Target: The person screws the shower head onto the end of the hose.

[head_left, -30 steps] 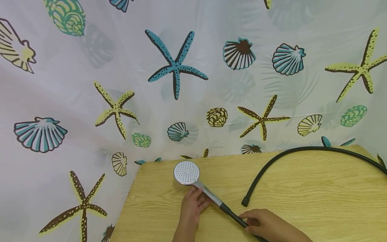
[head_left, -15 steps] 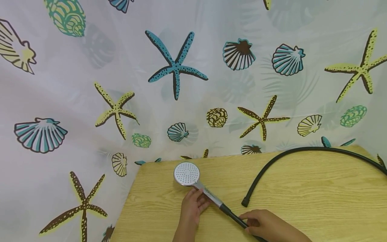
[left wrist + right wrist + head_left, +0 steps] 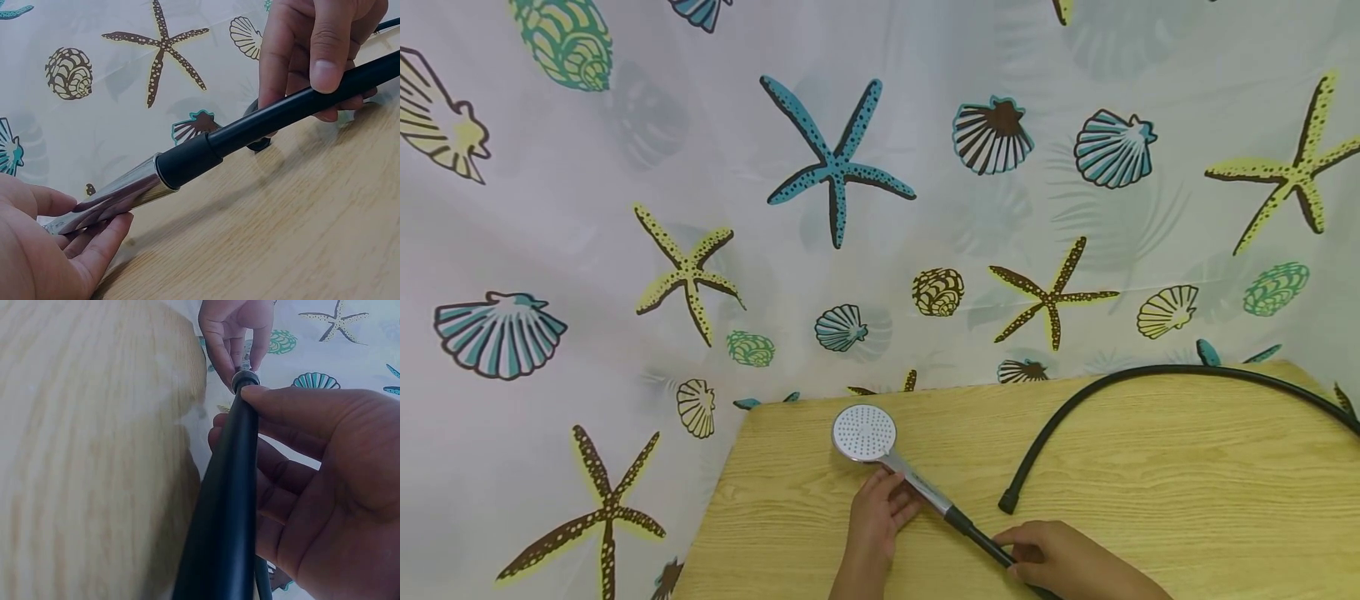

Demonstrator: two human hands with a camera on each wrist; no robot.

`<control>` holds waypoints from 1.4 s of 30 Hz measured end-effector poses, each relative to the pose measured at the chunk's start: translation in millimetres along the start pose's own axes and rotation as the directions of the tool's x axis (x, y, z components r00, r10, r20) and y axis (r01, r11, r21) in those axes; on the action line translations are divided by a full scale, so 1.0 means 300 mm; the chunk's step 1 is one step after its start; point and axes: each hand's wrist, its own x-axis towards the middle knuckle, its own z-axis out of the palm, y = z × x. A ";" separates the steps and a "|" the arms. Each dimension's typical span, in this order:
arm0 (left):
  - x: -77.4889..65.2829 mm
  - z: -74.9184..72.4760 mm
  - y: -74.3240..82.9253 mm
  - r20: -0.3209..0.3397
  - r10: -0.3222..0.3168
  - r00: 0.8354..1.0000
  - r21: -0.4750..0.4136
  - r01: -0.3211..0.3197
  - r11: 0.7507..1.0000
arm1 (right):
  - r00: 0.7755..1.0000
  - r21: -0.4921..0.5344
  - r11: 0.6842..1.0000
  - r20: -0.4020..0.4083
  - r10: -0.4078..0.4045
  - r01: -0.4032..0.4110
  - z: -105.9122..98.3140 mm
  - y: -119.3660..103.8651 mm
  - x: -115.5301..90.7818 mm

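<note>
A chrome handheld shower head (image 3: 864, 433) with a white nozzle face points up and left over the wooden table. My left hand (image 3: 876, 514) holds its silver handle (image 3: 119, 194) between thumb and fingers. A black sleeve (image 3: 189, 161) joins that handle to a black hose (image 3: 300, 107). Farther down the hose, my right hand (image 3: 1060, 557) pinches it with the thumb on one side and the fingers on the other, as the right wrist view also shows along the hose (image 3: 225, 487). In the left wrist view, the hose and handle form one straight line, with a shadow on the table beneath.
A stretch of black hose (image 3: 1078, 400) curves across the right back of the wooden table (image 3: 1210, 492), its end fitting (image 3: 1008, 501) lying near my right hand. Behind and left of the table hangs a white curtain (image 3: 895, 208) printed with starfish and shells.
Both hands keep their grip in the same places. The shower head shifts very slightly downward in the head view.
</note>
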 end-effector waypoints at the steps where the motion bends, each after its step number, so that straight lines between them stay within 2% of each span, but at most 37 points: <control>1: 0.000 0.000 0.001 0.003 0.001 1.000 -0.004 0.000 1.000 | 1.000 0.002 1.000 0.000 0.003 -0.003 0.000 -0.001 -0.001; 22: 0.000 -0.007 0.004 0.021 0.018 1.000 0.023 -0.019 1.000 | 1.000 0.022 1.000 0.007 0.010 -0.010 0.001 -0.003 -0.004; 35: 0.000 -0.012 0.010 0.036 0.005 0.999 0.070 -0.007 0.998 | 1.000 0.003 1.000 0.013 0.004 -0.004 0.004 0.005 0.000; 42: -0.003 -0.007 0.010 0.058 0.021 0.998 0.143 -0.029 0.989 | 1.000 -0.008 1.000 0.010 0.011 -0.011 0.001 0.002 -0.002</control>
